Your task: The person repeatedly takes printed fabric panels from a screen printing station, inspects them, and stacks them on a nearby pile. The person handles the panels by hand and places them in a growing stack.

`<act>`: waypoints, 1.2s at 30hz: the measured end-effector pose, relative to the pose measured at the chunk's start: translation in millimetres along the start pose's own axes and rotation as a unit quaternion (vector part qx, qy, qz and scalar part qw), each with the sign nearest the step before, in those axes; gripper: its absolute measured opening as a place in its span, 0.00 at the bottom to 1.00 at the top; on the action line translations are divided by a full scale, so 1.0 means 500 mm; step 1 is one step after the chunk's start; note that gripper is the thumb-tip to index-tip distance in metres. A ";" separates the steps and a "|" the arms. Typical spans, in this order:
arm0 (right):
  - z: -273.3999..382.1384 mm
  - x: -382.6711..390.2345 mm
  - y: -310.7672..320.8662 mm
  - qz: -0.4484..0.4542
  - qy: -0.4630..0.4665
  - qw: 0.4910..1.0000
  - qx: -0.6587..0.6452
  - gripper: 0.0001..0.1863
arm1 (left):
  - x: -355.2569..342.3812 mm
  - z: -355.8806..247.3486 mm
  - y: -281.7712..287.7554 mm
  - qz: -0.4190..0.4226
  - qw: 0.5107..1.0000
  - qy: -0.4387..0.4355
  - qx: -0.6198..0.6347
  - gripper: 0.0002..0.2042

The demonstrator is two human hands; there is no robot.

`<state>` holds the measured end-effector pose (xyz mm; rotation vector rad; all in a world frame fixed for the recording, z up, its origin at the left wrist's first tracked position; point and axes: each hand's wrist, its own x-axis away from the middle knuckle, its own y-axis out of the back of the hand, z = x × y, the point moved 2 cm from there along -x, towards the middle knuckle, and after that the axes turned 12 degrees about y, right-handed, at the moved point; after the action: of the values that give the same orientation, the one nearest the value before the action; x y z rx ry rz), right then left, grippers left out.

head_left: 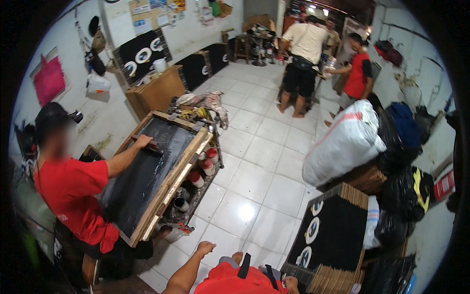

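My left hand [206, 247] hangs over the tiled floor in front of my red shirt [242, 281], fingers curled in, with nothing visible in them. It is apart from everything around it. At the lower edge is my right hand [291, 283], close against my side and beside a tall stack of black printed panels [338, 230]. The fingers of that hand are too small and partly hidden to read. The stack has brown layered edges, and white oval prints run along its left side.
A co-worker in red [73, 191] pulls a squeegee [154, 146] over a wooden-framed screen [142, 228] at left. Jars [196, 179] stand on a shelf beside it. Several people work at the back. A large white sack [342, 142] and black bags [401, 191] line the right wall.
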<state>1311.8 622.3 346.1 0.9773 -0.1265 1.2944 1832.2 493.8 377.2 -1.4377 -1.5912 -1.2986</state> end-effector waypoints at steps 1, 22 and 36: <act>0.017 -0.021 -0.005 0.013 0.014 1.000 -0.015 0.10 | -0.001 -0.025 0.001 -0.011 1.000 -0.021 0.020 0.15; 0.283 -0.517 0.218 0.159 0.044 0.986 0.021 0.02 | 0.151 0.272 -0.252 -0.111 0.949 0.231 0.184 0.15; 0.367 -0.396 -0.038 0.250 0.078 0.964 0.050 0.10 | 0.039 0.086 -0.017 -0.097 0.967 0.120 0.203 0.15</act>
<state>1342.0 353.4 333.0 0.9578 -0.1958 1.8516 1826.8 541.2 379.0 -0.8604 -1.7383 -1.1168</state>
